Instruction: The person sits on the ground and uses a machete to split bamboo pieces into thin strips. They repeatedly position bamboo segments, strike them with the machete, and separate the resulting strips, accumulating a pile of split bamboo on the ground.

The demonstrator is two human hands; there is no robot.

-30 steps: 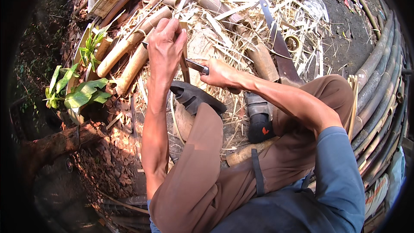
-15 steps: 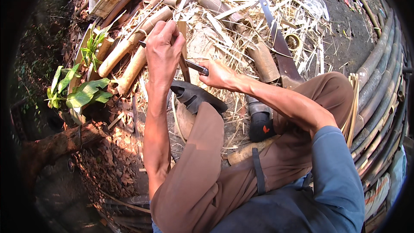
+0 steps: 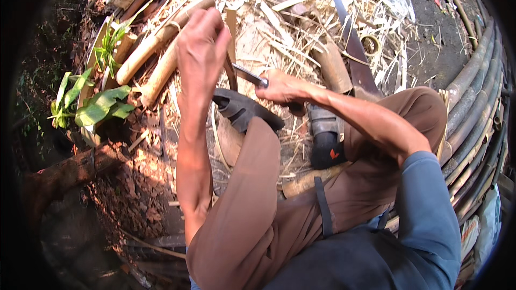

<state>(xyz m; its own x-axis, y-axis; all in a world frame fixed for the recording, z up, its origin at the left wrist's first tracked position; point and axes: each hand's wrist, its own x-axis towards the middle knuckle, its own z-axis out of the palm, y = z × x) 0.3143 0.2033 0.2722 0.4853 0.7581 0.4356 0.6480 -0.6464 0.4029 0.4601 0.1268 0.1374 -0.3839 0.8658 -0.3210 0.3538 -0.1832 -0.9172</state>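
Clearly apart: 2 bare hands at a narrow brown strip

The left hand [image 3: 201,45] is on the far left of the work, slightly blurred, its fingers curled in; what they may close on is hidden, so I cannot tell whether it grips anything. Just right of it, the brown strip [image 3: 231,56] runs from far to near between the 2 hands, its near end close to the dark shoe [image 3: 244,111] on the left foot. The right hand [image 3: 282,87] is nearer and to the right, clamped on a metal tool [image 3: 249,75] whose bar slants far and left to the strip; its far end is out of sight.

Beyond the hands, pale shavings [image 3: 301,53] litter the ground. A long dark blade [image 3: 359,59] lies to the right, just beside a bamboo tube [image 3: 334,70]. On the left, 2 tan bamboo lengths [image 3: 161,72] lie side by side, with a green plant [image 3: 105,108] left of them. Dark poles [image 3: 473,99] are stacked along the right edge, and fallen leaves [image 3: 142,182] cover the near left. Brown trousers [image 3: 242,204] fill the near middle, knees bent
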